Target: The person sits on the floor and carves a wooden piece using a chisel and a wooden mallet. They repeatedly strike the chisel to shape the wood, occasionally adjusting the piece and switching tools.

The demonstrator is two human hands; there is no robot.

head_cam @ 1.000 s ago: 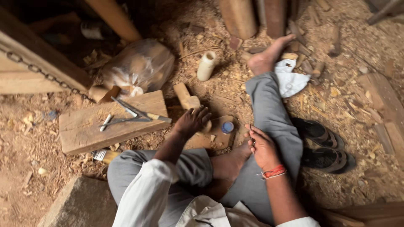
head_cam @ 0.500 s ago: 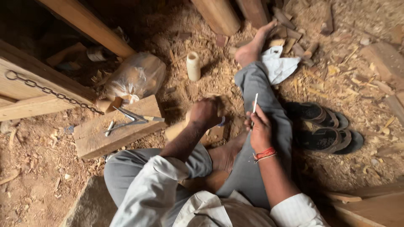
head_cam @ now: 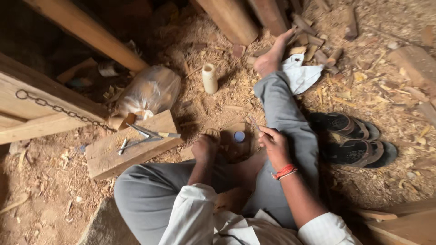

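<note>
Far left: wooden beam point(head_cam: 41, 97) with a chain point(head_cam: 59, 109) draped along its face, sawdust floor point(head_cam: 41, 190) below it. Right of that, a wooden block point(head_cam: 113, 154) lies on the floor with metal dividers point(head_cam: 141, 136) on top, legs spread. Behind the block, a clear plastic bag point(head_cam: 150, 90), bulging; contents unclear. Further right and far, a small pale cylinder point(head_cam: 209, 78) stands upright in the shavings.

Centre: person sits on the floor in grey trousers, one leg folded, the other stretched far. Left hand point(head_cam: 204, 147) is curled, palm down, pressing on a small wood piece point(head_cam: 229, 145) just in front of the folded leg; whether it grips or only rests on it, can't tell. A blue cap point(head_cam: 239, 136) sits on or against that piece, just right of the left hand.

Right hand point(head_cam: 274, 145), red band at the wrist, is closed in a pinch on a thin stick-like tool point(head_cam: 254, 123) that points up and far-left, tip near the blue cap. Tool type too small to tell.

Right: white cloth point(head_cam: 299, 75) beside the bare foot point(head_cam: 270, 59). Pair of dark sandals point(head_cam: 352, 138) side by side, near the stretched leg, not touching it.
</note>
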